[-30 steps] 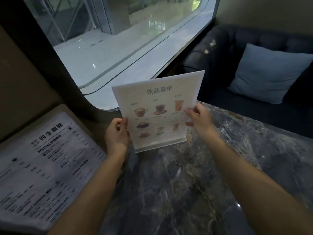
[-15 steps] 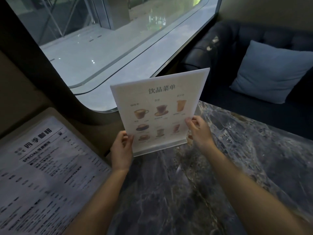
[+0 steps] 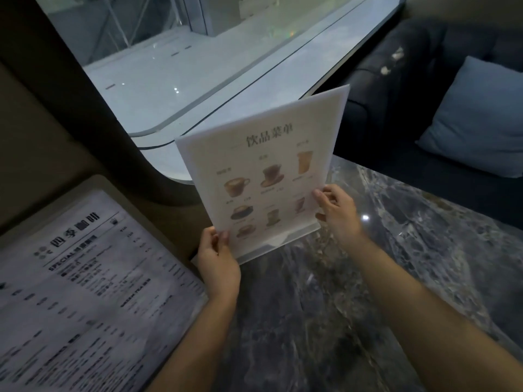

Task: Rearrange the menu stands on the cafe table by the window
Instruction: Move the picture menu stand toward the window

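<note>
On marble table (image 3: 325, 321) | left hand (image 3: 218, 261), right hand (image 3: 338, 213) grip "饮品菜单" stand (image 3: 263, 176)

The drinks menu stand (image 3: 263, 176) stands on the table (image 3: 396, 250) before the window (image 3: 198, 66), right of another menu stand (image 3: 85, 292).

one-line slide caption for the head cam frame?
Both hands, left hand and right hand, grip an acrylic drinks menu stand at the marble table corner by the window.
</note>
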`<move>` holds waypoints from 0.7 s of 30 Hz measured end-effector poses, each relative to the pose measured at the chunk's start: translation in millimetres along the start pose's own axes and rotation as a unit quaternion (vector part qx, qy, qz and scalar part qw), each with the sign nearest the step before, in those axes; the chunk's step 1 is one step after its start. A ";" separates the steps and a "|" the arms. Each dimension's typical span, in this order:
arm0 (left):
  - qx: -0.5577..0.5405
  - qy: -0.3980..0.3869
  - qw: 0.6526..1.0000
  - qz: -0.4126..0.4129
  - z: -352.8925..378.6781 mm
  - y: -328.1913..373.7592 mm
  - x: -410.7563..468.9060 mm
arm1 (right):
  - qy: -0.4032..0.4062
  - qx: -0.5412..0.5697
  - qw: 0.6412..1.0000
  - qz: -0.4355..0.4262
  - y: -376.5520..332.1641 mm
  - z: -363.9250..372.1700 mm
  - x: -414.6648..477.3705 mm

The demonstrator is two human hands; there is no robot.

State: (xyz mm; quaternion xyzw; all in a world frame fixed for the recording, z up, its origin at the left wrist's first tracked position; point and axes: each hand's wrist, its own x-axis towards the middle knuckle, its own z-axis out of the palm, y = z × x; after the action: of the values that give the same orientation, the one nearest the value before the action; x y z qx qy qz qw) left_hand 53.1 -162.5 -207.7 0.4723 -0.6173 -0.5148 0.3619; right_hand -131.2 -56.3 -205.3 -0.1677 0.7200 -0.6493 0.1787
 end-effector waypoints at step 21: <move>-0.069 0.120 0.990 -0.038 14.3 4.9 1.6 | -0.087 0.021 0.996 0.017 -10.3 50.5 35.6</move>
State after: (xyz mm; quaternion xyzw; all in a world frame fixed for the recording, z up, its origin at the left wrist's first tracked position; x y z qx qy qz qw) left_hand 38.2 -159.7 -205.9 0.5279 -0.5137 -0.5089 0.4454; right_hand -138.5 -118.3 -201.1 -0.2073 0.6904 -0.6442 0.2558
